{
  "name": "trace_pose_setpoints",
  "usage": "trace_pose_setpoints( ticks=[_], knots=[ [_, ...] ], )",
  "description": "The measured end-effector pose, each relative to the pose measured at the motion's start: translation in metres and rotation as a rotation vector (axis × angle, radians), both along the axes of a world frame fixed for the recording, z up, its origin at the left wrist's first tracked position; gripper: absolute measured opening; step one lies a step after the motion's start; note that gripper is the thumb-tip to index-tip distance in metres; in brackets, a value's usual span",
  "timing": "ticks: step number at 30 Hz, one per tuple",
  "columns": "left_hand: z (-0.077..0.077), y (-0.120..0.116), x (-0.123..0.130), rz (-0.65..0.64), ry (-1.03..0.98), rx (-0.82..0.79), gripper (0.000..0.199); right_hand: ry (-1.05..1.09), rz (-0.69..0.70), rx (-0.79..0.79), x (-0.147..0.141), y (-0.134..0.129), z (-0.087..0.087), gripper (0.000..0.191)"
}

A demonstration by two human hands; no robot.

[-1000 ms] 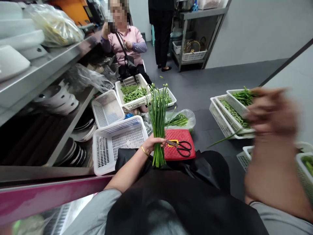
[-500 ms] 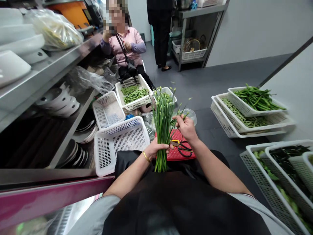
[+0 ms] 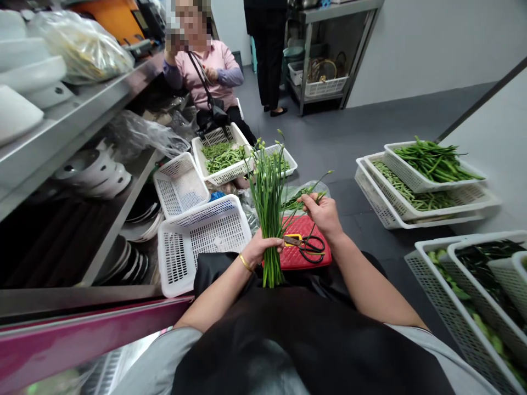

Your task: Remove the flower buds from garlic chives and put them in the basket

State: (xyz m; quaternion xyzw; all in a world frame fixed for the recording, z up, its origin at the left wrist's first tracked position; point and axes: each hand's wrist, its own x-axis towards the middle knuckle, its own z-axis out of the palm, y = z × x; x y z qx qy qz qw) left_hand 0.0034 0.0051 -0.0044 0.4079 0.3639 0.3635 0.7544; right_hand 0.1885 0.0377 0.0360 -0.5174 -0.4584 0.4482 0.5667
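My left hand [image 3: 263,249] is wrapped around the lower part of an upright bunch of flowering chives [image 3: 267,203], with buds at the top and cut stems poking out below the fist. To the right of the bunch, my right hand [image 3: 323,214] pinches a loose chive stem [image 3: 325,178] between thumb and fingertips; whether it holds more than one stem I cannot tell. Scissors [image 3: 307,247] with black handles lie on a red quilted pad [image 3: 290,263] beneath and between my hands. Behind the right hand is a clear plastic bag [image 3: 304,189] with more green stems.
White baskets [image 3: 206,236] stand at front left, one beyond holding green beans [image 3: 226,156]. Stacked baskets of beans [image 3: 428,200] and greens [image 3: 424,274] are on the right. A seated person [image 3: 209,71] faces me. Metal shelves [image 3: 102,93] with dishes run along the left.
My right hand has moved slightly right and down, drawing a stem away from the bunch. The bunch leans a little further left in my left hand.
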Motion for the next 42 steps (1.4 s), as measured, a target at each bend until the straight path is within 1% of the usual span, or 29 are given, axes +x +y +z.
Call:
trace_pose_setpoints(
  ticks=[2, 6, 8, 11, 12, 13, 15, 16, 17, 18, 20, 22, 24, 26, 27, 28, 30, 31, 32, 33, 35, 38, 40, 42],
  knots=[
    [-0.002, 0.0, 0.001, 0.003, -0.002, -0.004, 0.031, 0.098, 0.046, -0.024, -0.002, -0.002, 0.0, 0.042],
    [-0.005, 0.0, 0.0, 0.013, 0.004, -0.037, 0.036, 0.193, 0.12, -0.039, -0.001, -0.004, 0.004, 0.048],
    [-0.005, -0.001, -0.002, 0.006, -0.024, -0.041, 0.041, 0.277, 0.088, -0.028, 0.003, -0.003, 0.007, 0.052],
    [-0.003, -0.003, -0.003, -0.051, -0.039, -0.036, 0.044, 0.409, -0.013, 0.012, 0.01, 0.004, 0.013, 0.056],
    [-0.003, -0.004, -0.004, -0.072, -0.033, -0.034, 0.045, 0.421, -0.016, -0.006, 0.012, 0.006, 0.015, 0.056],
    [-0.004, -0.005, -0.004, -0.088, -0.027, -0.031, 0.045, 0.41, 0.01, -0.045, 0.011, 0.009, 0.017, 0.056],
    [-0.006, -0.006, -0.004, -0.111, -0.019, -0.021, 0.045, 0.356, 0.098, -0.138, 0.008, 0.011, 0.021, 0.057],
    [-0.007, -0.006, -0.004, -0.116, -0.021, -0.017, 0.045, 0.336, 0.117, -0.144, 0.006, 0.01, 0.024, 0.058],
    [-0.008, -0.007, -0.004, -0.12, -0.026, -0.014, 0.045, 0.333, 0.101, -0.107, 0.005, 0.007, 0.027, 0.057],
    [-0.008, -0.007, -0.004, -0.12, -0.033, -0.012, 0.044, 0.347, 0.056, -0.031, 0.007, 0.003, 0.032, 0.054],
    [-0.009, -0.006, -0.004, -0.112, -0.05, -0.008, 0.044, 0.405, -0.06, 0.164, 0.021, -0.01, 0.043, 0.046],
    [-0.009, -0.006, -0.005, -0.095, -0.058, -0.009, 0.044, 0.473, -0.097, 0.29, 0.049, -0.026, 0.054, 0.035],
    [-0.01, -0.005, -0.006, -0.075, -0.058, -0.02, 0.045, 0.521, -0.056, 0.314, 0.079, -0.039, 0.058, 0.028],
    [-0.01, -0.004, -0.006, -0.061, -0.061, -0.025, 0.045, 0.513, 0.03, 0.224, 0.095, -0.045, 0.051, 0.026],
    [-0.01, -0.003, -0.006, -0.056, -0.063, -0.023, 0.045, 0.481, 0.095, 0.134, 0.095, -0.044, 0.044, 0.028],
    [-0.009, -0.003, -0.006, -0.056, -0.066, -0.019, 0.044, 0.436, 0.17, 0.024, 0.088, -0.042, 0.035, 0.033],
    [-0.009, -0.003, -0.005, -0.068, -0.07, -0.013, 0.044, 0.353, 0.323, -0.19, 0.06, -0.033, 0.017, 0.046],
    [-0.008, -0.004, -0.004, -0.079, -0.072, -0.012, 0.044, 0.339, 0.375, -0.256, 0.043, -0.026, 0.009, 0.052],
    [-0.008, -0.005, -0.003, -0.091, -0.074, -0.013, 0.044, 0.346, 0.396, -0.278, 0.027, -0.019, 0.004, 0.058],
    [-0.007, -0.005, -0.003, -0.104, -0.076, -0.015, 0.045, 0.368, 0.387, -0.264, 0.013, -0.013, 0.001, 0.061],
    [-0.006, -0.007, -0.002, -0.13, -0.074, -0.028, 0.046, 0.426, 0.323, -0.162, -0.006, -0.001, 0.003, 0.062],
    [-0.006, -0.01, -0.002, -0.168, -0.052, -0.038, 0.045, 0.423, 0.25, -0.033, -0.013, 0.01, 0.014, 0.054],
    [-0.007, -0.01, -0.002, -0.179, -0.037, -0.026, 0.043, 0.315, 0.192, 0.005, -0.011, 0.011, 0.019, 0.049],
    [-0.008, -0.01, -0.002, -0.176, -0.038, -0.006, 0.043, 0.132, 0.074, 0.063, -0.011, 0.007, 0.022, 0.043]
  ],
)
